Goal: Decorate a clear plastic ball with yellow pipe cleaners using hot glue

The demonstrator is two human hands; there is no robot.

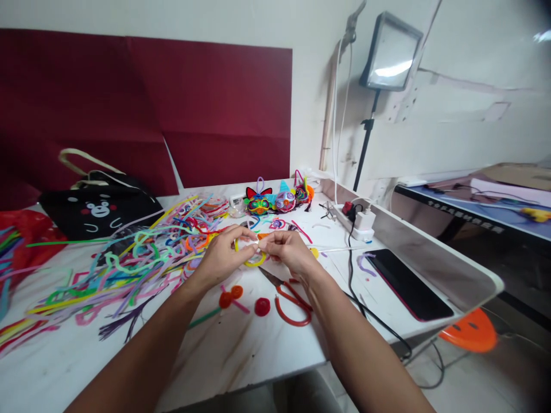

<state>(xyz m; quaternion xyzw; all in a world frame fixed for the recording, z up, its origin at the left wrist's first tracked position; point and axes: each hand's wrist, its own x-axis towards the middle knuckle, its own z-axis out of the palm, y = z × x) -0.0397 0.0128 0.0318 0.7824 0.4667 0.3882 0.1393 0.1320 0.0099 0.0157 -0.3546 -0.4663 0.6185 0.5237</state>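
The fingers of the left hand (221, 252) and the right hand (286, 249) meet over the middle of the desk (241, 350), each closed in a pinch on the yellow pipe-cleaner loop (253, 261). The loop hangs between the two hands, raised a little off the surface (its lower arc shows below the knuckles), and the pinch points sit close together at its top, a grip that suits twisting or joining the ends where both thumbs can see to it.

Just under the right wrist lie the red-handled scissors (293, 304), blades pointing up toward the hands, within easy reach. Beside them rest a small orange coil (230, 295) and a red coil (262, 306), set apart from the raw stock. That stock, a loose pile of coloured pipe cleaners (129, 264), spreads to the left. Behind the hands stand finished ornaments (275, 201) in a row near the wall. To the right, a dark phone (407, 284) lies flat, and a power strip (359, 221) sits beyond it with a cable trailing off the edge.
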